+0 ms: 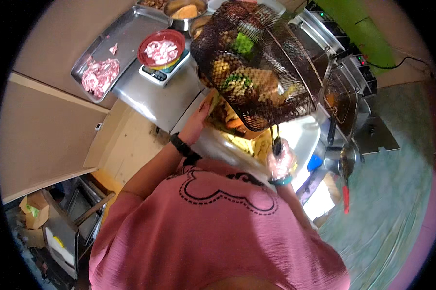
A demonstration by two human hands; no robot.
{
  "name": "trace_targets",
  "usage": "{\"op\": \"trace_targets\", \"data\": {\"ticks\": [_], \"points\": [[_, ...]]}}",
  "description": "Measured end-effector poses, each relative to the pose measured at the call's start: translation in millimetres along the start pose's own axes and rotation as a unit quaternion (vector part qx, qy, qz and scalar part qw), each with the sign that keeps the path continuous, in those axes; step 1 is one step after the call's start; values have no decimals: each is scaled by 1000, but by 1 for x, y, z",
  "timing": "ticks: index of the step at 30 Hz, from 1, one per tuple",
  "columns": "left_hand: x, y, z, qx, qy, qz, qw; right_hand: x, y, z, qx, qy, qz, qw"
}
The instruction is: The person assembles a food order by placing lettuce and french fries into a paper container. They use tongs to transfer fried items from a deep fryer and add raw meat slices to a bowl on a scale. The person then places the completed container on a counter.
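My right hand [281, 162], in a clear plastic glove, is closed round the black handle [276, 146] of a dark wire fryer basket [259, 115]. The basket is held tilted over the counter, and bowls of food show blurrily through its mesh. My bare left hand [198, 123], with a black band at the wrist, grips the side of a brown cardboard food box [211, 104]. Orange-brown food lies in the box, partly hidden under the basket. Pale yellow fries [249, 145] lie just below the box, beside a bright white tray [310, 134].
At the back left, a red bowl of raw meat [161, 50] stands on a scale [155, 75]. Raw meat pieces [101, 77] lie in a steel tray [131, 36]. To the right are fryers [360, 72], a steel pot [333, 159] and a red-handled utensil [345, 193].
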State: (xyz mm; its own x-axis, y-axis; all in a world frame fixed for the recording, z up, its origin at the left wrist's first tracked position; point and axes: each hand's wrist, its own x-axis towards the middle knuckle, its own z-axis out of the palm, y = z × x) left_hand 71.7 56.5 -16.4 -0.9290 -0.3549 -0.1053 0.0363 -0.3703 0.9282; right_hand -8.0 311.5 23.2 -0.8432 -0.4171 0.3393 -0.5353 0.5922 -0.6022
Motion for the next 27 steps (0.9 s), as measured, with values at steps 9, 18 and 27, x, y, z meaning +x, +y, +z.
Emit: {"op": "trace_targets", "data": {"ticks": [9, 18, 27], "points": [[4, -10, -5, -102, -27, -30, 994, 11, -5, -9, 85, -41, 96, 991], [4, -13, -10, -151, -19, -73, 986, 60, -63, -52, 493, -71, 215, 840], [-3, -7, -16, -205, -19, -91, 974, 151, -16, -88, 760, -204, 196, 586]]}}
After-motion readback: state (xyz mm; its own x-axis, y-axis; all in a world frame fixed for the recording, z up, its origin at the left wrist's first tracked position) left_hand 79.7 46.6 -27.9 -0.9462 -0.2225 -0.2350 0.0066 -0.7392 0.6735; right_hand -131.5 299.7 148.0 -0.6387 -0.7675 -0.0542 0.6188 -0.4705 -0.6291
